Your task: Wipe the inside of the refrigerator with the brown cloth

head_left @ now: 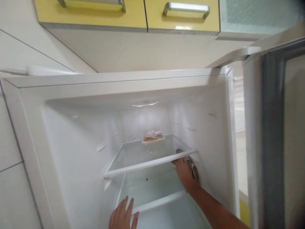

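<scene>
A: Fridge (pixel 71 152) wide open; door (pixel 274 143) swung out at three o'clock; yellow cabinets (pixel 95 12) up at twelve.

B: Right hand (pixel 183 171) in deep at four o'clock, just under the front rim of the upper shelf (pixel 147 163); laid against a patterned cloth (pixel 194 170) by the right wall.

A: Fingers?

B: Tips tucked behind the rim; close together as far as visible; gripping the cloth or only pressing it, cannot tell.

A: And the left hand (pixel 122 216)?

B: Down at six o'clock, back of the hand to the camera; fingers straight and slightly spread; holding nothing; near the front edge of the lower shelf (pixel 159 202); touching or not, cannot tell.

A: Anything on the glass?

B: One tray (pixel 153 137) of food at the back of the upper shelf, eleven o'clock from the right hand; well apart from both hands.
</scene>
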`<state>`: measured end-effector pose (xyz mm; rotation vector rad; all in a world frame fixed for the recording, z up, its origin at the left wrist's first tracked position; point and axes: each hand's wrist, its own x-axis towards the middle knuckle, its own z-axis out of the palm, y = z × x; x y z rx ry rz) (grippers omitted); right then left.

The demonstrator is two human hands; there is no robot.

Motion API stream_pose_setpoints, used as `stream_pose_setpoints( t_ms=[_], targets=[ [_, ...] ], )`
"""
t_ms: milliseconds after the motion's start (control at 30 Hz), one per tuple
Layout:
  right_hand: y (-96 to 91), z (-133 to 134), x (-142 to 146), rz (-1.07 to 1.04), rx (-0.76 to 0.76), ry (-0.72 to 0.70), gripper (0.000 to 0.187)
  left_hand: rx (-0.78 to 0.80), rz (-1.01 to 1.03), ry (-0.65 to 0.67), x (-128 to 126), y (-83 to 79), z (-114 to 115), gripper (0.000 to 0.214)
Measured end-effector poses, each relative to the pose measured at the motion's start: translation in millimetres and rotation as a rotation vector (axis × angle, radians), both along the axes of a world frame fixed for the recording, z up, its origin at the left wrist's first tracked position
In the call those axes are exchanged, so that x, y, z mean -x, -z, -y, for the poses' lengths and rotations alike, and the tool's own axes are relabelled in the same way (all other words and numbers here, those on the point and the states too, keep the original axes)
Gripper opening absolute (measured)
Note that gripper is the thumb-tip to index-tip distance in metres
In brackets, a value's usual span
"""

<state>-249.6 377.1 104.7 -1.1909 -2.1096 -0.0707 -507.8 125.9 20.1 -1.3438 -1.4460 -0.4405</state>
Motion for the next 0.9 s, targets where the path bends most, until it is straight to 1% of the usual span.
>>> stream_pose_setpoints(
  t_ms=[67, 167, 233, 267, 333, 400, 467, 533, 600, 633, 733, 800, 833, 867, 900],
  targets=[
    [0.5, 23.0, -5.1, 0.069, -0.007, 0.073, 0.039, 0.002, 0.012, 0.008, -2.4, -1.7, 1.1, 0.039],
    [1.1, 59.7, -9.3, 0.119, 0.003, 0.17, 0.034, 0.006, 0.029, 0.01, -4.1, -3.1, 2.3, 0.041],
    [3.2, 83.0, -11.9, 0.154, 0.004, 0.194, 0.034, 0.022, 0.061, -0.002, -5.3, -4.5, 3.6, 0.041],
    [5.2, 93.4, -14.2, 0.174, -0.002, 0.185, 0.036, 0.032, 0.079, -0.009, -6.3, -5.7, 4.5, 0.041],
    [10.8, 110.4, -21.9, 0.196, 0.007, 0.135, 0.041, 0.044, 0.103, -0.016, -8.9, -8.7, 6.6, 0.039],
    [17.3, 121.4, -33.6, 0.136, 0.08, 0.06, 0.048, 0.043, 0.122, -0.016, -12.0, -12.1, 9.0, 0.037],
    [21.8, 127.5, -46.9, -0.028, 0.192, -0.058, 0.056, 0.058, 0.143, -0.014, -15.1, -15.3, 11.2, 0.038],
    [20.3, 130.9, -59.5, -0.261, 0.299, -0.211, 0.061, 0.094, 0.176, -0.017, -17.7, -18.2, 12.9, 0.039],
    [8.8, 133.4, -70.7, -0.503, 0.379, -0.339, 0.061, 0.14, 0.228, -0.029, -19.7, -21.5, 13.7, 0.041],
    [-1.2, 134.5, -76.3, -0.615, 0.405, -0.373, 0.059, 0.167, 0.263, -0.04, -20.6, -23.7, 13.8, 0.041],
    [-44.3, 136.5, -94.9, -0.885, 0.416, -0.38, 0.055, 0.239, 0.359, -0.067, -23.7, -35.0, 13.6, 0.039],
    [-74.5, 136.8, -107.4, -1.007, 0.398, -0.346, 0.055, 0.229, 0.355, -0.042, -27.8, -48.4, 14.4, 0.037],
    [-86.5, 136.8, -112.3, -1.067, 0.396, -0.329, 0.057, 0.198, 0.328, -0.013, -31.2, -57.4, 15.6, 0.036],
    [-95.0, 137.0, -115.7, -1.137, 0.412, -0.314, 0.059, 0.152, 0.294, 0.021, -35.6, -67.8, 17.2, 0.034],
    [-99.3, 137.6, -117.2, -1.221, 0.449, -0.307, 0.06, 0.096, 0.258, 0.056, -41.0, -79.8, 19.2, 0.033]
  ],
)
